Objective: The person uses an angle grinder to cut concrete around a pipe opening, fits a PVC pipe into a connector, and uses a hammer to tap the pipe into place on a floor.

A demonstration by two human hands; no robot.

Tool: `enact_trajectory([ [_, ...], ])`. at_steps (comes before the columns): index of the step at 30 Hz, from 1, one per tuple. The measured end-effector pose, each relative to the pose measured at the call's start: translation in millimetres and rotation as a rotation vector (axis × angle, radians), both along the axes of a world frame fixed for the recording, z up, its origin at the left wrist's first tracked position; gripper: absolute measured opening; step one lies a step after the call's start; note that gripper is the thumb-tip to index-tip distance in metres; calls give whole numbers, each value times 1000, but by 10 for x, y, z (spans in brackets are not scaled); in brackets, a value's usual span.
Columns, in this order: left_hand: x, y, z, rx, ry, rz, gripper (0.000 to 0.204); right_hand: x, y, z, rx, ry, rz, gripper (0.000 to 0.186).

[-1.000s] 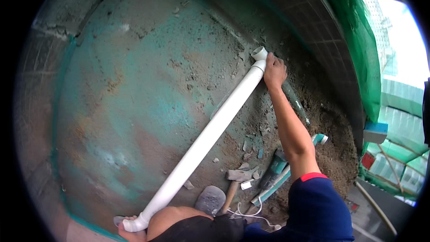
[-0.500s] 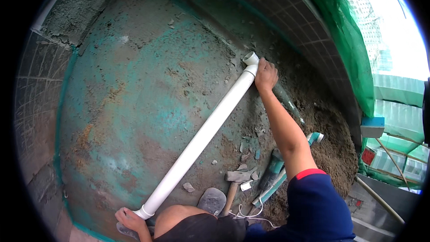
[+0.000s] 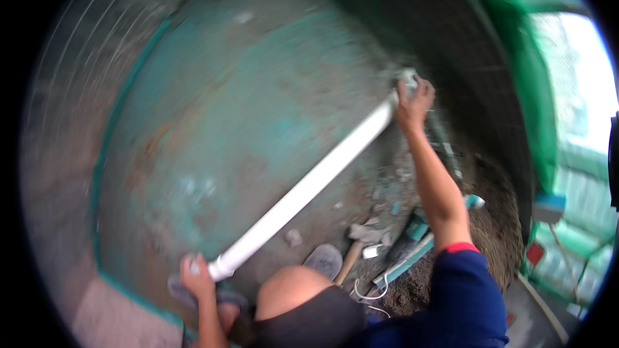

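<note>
A long white plastic pipe [image 3: 309, 187] slants from the lower left up to the upper right, across the green-stained floor. At its far end, a white elbow fitting [image 3: 409, 77] is gripped by my right hand [image 3: 416, 103], arm stretched out. Its near end carries another white fitting [image 3: 220, 269], and my left hand [image 3: 197, 276] is wrapped round it beside my shoe. Motion blur hides the exact finger placement at both ends.
By my right knee lie a hammer [image 3: 351, 251], a green power tool [image 3: 407, 235] with a white cord [image 3: 374, 295], and a green-and-white pipe [image 3: 412, 258]. A dirt heap [image 3: 496, 238] rises at right. Dark walls border the floor; green netting [image 3: 538, 122] hangs at right.
My view has shifted. The pipe and both hands appear farther right, with the near end higher in the picture. Both hands still hold the pipe's ends.
</note>
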State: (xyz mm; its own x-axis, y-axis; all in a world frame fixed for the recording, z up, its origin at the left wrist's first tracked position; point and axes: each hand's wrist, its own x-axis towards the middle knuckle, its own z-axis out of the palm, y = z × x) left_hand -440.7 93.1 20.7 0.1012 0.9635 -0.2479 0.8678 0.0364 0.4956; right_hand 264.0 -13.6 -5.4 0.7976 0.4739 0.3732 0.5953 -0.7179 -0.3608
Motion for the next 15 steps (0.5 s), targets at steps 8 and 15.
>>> enact_trajectory([
  [8,386,-23,288,89,-297,231,30,-2751,-25,539,-473,250,1067,82],
  [15,381,-120,205,67,-56,242,32,-2761,176,491,-523,193,1265,72],
])
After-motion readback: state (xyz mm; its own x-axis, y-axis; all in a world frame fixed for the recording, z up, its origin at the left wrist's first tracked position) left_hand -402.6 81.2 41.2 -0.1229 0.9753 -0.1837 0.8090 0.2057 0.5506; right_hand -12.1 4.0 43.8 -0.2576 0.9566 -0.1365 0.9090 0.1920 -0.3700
